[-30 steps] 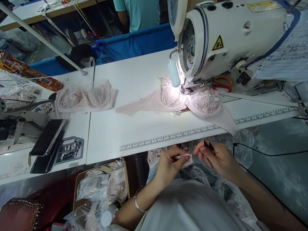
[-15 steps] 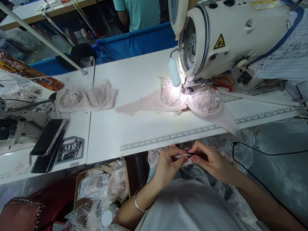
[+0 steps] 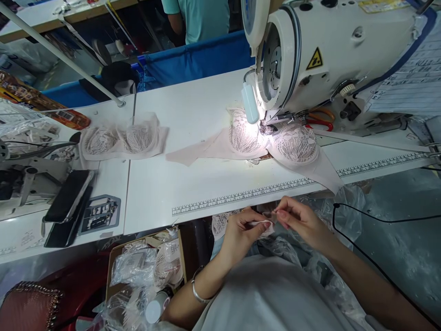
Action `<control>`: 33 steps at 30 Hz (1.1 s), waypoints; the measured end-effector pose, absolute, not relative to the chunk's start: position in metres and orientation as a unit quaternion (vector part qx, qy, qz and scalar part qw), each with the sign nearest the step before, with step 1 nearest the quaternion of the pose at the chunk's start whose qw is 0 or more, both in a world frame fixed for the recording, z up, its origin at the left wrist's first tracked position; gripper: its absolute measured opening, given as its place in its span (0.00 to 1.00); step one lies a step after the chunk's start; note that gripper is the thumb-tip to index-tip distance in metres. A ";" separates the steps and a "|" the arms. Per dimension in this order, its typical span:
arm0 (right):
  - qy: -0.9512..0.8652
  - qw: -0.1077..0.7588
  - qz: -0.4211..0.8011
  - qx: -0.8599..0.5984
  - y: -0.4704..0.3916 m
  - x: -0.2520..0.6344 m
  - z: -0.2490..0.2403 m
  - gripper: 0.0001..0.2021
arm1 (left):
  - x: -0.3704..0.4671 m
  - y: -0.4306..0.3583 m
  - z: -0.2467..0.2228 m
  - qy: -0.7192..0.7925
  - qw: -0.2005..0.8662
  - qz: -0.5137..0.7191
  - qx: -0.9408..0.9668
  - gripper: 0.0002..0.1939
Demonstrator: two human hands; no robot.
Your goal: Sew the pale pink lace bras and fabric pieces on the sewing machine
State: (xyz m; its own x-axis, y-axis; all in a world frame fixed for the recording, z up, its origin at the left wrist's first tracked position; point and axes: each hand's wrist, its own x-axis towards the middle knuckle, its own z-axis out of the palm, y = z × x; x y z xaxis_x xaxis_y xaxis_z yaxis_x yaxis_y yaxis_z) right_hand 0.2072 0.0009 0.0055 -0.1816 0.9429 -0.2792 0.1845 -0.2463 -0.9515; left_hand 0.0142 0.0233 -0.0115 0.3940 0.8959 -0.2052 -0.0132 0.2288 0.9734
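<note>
Pinching pale cloth (image 3: 257, 223), left hand (image 3: 241, 234) sits off the table edge (image 3: 200, 219); right hand (image 3: 301, 224) apart, pinched, hold unclear

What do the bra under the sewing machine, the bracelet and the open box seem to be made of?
Bra: soft, matte fabric, with openwork threads on the cups that look like lace.
Bracelet: probably polished metal, given its silvery gleam.
Box: dull brown, thin-walled, likely cardboard, though thin wood is possible.

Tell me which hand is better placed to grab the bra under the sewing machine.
Probably the right hand: it is just below one end of the bra, while the left hand pinches pale fabric.
</note>
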 end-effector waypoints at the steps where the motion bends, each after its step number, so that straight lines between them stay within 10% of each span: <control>1: -0.514 0.350 0.557 -0.550 0.001 0.210 0.003 0.24 | 0.014 0.024 -0.012 0.430 0.662 0.348 0.505 0.16; 14: -0.657 0.222 0.481 -0.537 -0.004 0.221 -0.035 0.19 | 0.013 0.021 -0.013 0.433 0.766 0.363 0.306 0.18; 21: -0.713 0.290 0.396 -0.501 -0.002 0.216 -0.038 0.15 | 0.016 0.021 -0.014 0.434 0.754 0.396 0.294 0.16; 33: -0.644 0.230 0.652 -0.326 -0.014 0.229 0.027 0.28 | 0.003 0.031 -0.031 0.202 0.712 0.393 0.545 0.23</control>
State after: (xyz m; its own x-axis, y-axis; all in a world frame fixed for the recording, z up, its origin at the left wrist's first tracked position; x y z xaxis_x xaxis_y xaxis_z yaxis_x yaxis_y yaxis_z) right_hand 0.2290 -0.0142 0.0272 -0.6818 0.7202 -0.1286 0.1196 -0.0637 -0.9908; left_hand 0.0026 0.0306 -0.0305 0.6086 0.7808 0.1413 -0.3398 0.0955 0.9356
